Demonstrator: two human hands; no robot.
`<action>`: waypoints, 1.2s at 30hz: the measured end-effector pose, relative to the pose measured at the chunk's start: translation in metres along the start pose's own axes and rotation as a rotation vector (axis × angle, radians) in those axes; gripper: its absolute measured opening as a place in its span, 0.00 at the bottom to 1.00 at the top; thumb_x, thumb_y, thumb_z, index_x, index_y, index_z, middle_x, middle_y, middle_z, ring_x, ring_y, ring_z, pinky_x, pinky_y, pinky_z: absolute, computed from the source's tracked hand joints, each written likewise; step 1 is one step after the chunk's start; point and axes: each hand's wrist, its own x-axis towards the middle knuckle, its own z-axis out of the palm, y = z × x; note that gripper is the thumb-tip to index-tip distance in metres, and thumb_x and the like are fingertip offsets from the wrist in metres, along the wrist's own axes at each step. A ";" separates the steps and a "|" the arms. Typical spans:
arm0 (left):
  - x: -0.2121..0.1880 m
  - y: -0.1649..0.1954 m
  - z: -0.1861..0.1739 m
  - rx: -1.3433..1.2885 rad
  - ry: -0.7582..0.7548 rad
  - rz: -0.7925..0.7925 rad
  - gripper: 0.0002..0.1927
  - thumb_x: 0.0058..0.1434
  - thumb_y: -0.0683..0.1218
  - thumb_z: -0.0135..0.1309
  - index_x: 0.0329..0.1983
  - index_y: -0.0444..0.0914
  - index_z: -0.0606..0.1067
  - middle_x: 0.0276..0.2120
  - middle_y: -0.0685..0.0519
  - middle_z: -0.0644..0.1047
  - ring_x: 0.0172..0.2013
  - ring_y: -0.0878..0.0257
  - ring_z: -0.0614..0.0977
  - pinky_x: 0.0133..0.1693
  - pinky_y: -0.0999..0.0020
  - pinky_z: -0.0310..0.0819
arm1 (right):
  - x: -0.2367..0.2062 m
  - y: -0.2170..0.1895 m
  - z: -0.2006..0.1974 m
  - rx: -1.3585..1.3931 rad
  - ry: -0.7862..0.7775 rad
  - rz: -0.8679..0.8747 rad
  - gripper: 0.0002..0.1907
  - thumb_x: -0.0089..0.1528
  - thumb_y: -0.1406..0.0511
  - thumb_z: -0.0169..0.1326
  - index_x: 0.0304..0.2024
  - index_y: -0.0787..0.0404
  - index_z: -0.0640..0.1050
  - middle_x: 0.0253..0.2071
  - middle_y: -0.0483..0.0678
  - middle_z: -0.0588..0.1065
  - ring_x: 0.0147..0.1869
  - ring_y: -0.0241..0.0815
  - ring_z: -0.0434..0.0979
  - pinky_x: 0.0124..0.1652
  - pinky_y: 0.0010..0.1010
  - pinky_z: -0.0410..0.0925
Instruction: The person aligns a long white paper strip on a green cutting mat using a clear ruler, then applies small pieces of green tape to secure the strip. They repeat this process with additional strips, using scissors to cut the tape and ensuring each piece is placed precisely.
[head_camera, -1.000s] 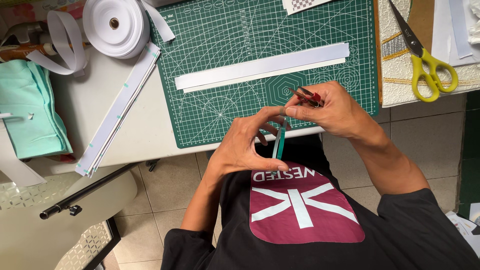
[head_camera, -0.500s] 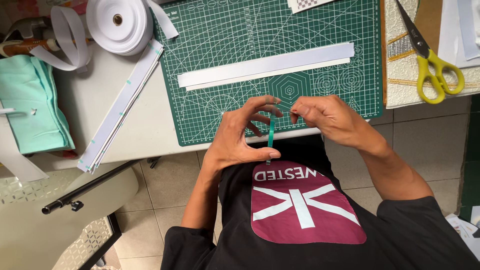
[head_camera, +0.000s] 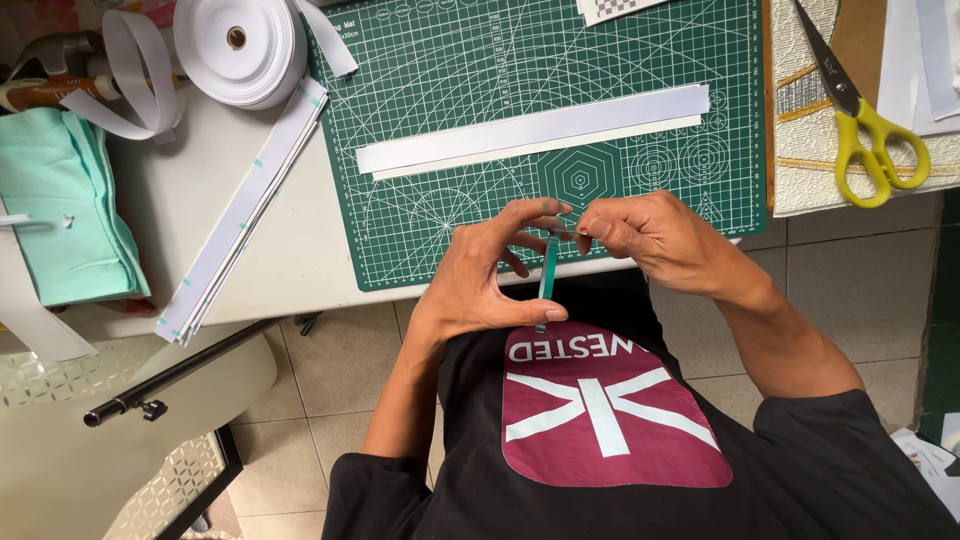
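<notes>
- Both hands meet at the near edge of the green mat (head_camera: 450, 120).
- Left hand (head_camera: 485, 280) and right hand (head_camera: 650, 235) pinch the top of a teal strip (head_camera: 547, 280), hanging vertical.
- White strips (head_camera: 530, 130) lie beyond.

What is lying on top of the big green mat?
On the green cutting mat lie long white strips, stacked. How many are in the stack is hidden. Both hands cover its near edge, pinching a thin teal strip.
</notes>
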 end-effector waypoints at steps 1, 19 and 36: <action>0.001 -0.001 0.000 -0.002 -0.002 0.005 0.51 0.44 0.71 0.67 0.68 0.43 0.70 0.55 0.47 0.82 0.49 0.54 0.89 0.43 0.63 0.90 | 0.000 0.001 -0.001 -0.004 0.001 -0.007 0.33 0.66 0.40 0.37 0.35 0.57 0.82 0.11 0.37 0.61 0.14 0.30 0.61 0.18 0.28 0.55; 0.002 0.000 0.002 0.001 0.010 0.007 0.52 0.43 0.73 0.65 0.68 0.44 0.70 0.55 0.49 0.82 0.47 0.55 0.89 0.41 0.64 0.89 | 0.000 0.002 -0.001 0.027 0.002 0.003 0.32 0.67 0.41 0.38 0.33 0.57 0.82 0.12 0.37 0.59 0.16 0.30 0.58 0.19 0.27 0.55; 0.001 -0.001 0.004 0.002 0.003 0.007 0.53 0.44 0.73 0.65 0.71 0.47 0.68 0.54 0.50 0.83 0.47 0.55 0.89 0.41 0.64 0.90 | 0.001 0.011 0.002 0.049 0.010 -0.064 0.33 0.66 0.40 0.39 0.31 0.58 0.81 0.14 0.37 0.67 0.16 0.29 0.65 0.17 0.25 0.57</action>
